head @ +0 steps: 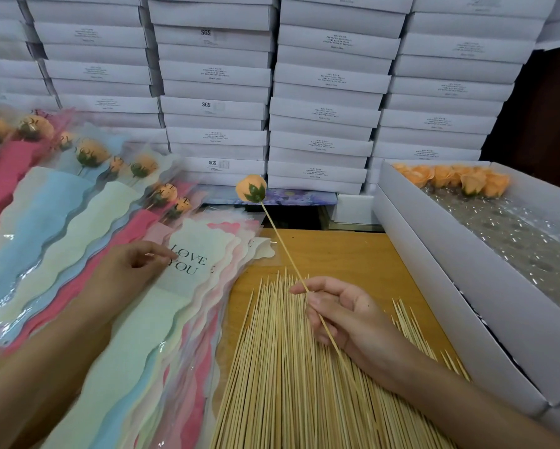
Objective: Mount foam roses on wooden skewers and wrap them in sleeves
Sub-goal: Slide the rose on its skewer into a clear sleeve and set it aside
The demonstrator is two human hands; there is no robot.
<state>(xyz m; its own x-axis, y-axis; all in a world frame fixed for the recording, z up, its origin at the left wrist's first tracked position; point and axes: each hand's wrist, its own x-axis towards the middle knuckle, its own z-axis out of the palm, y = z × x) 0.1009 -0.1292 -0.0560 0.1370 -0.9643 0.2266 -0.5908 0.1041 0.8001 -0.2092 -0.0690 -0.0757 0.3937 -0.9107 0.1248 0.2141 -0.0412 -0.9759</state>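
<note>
Over on the far left there's a row of wrapped roses [87,153], orange heads tucked into pink, blue and cream sleeves and fanned out overlapping each other, so a decent batch looks finished. Just right of those is a fanned stack of empty sleeves [78,241], and the person's left hand [133,264] rests on it. Its fingers are loosely curled and the fingertips touch the top sleeve [201,241], right next to the "LOVE YOU" print. It doesn't look like it's actually gripping anything, more like getting ready to peel that one open. Moving to the middle, one orange rose [251,188] with its green base sits on the tip of a skewer [285,251], held up in the air at a slant above the wooden surface [346,251]. So the mounting step is done for this one and only the wrapping is left. The right hand [343,315] has the lower part of that skewer pinched between thumb and fingers, hovering over a big pile of loose skewers [272,367] lying on the surface. Further right is a long white box [434,254] with a cluster of unmounted roses [450,179] bunched at its far end, and the rest of it shows only shiny plastic lining, so that box looks mostly used up. Behind everything are stacked white cartons [320,108], shut. Best guess is they're well into this box, with plenty of skewers and sleeves left.
</note>
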